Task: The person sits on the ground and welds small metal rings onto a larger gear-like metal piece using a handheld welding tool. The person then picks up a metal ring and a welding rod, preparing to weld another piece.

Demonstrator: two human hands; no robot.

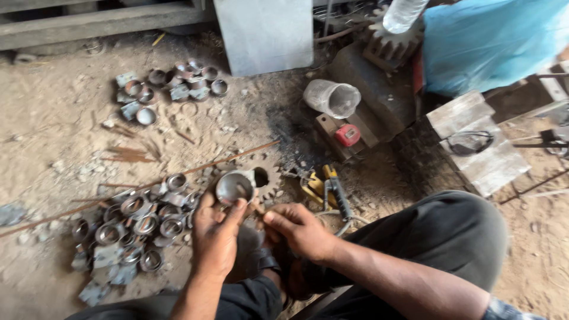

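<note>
while the left hand (pixel 214 234) grips a short shiny steel ring-shaped cup (pixel 234 187) by its lower rim, fingers curled shut round it and thumb up the side, the right hand (pixel 299 228) sits just beside it, fingers pinched together near the cup's base. cannot tell whether the right hand has anything in that pinch; too small to see. the cup is held up off the ground, open face tilted toward the camera, right over a flat rusty toothed gear wheel (pixel 268 178) lying on the dirt floor (pixel 53 118).

my read: one piece is being inspected or fitted, with the pinching hand working at its edge. whatever move follows calls for a steady left grip and fine fingertip control at the rim.

just left of the hands, a heap of similar grey metal rings and square plates (pixel 133 228) on the floor. a second smaller cluster of rings (pixel 169 86) lies well apart, further out. a long thin rusty rod (pixel 142 186) runs diagonally across the floor between them. yellow-handled pliers (pixel 326 189) lie to the right of the gear.

further out: clear plastic tumbler on its side (pixel 333 98), small red object on a wood block (pixel 347 135), blue plastic sheet (pixel 492 41), worn wooden board (pixel 480 142), grey metal panel (pixel 264 32). floor is bare packed earth, dusty, with a dark oily patch. looks like a rough workshop, person seated low in dark trousers.
</note>
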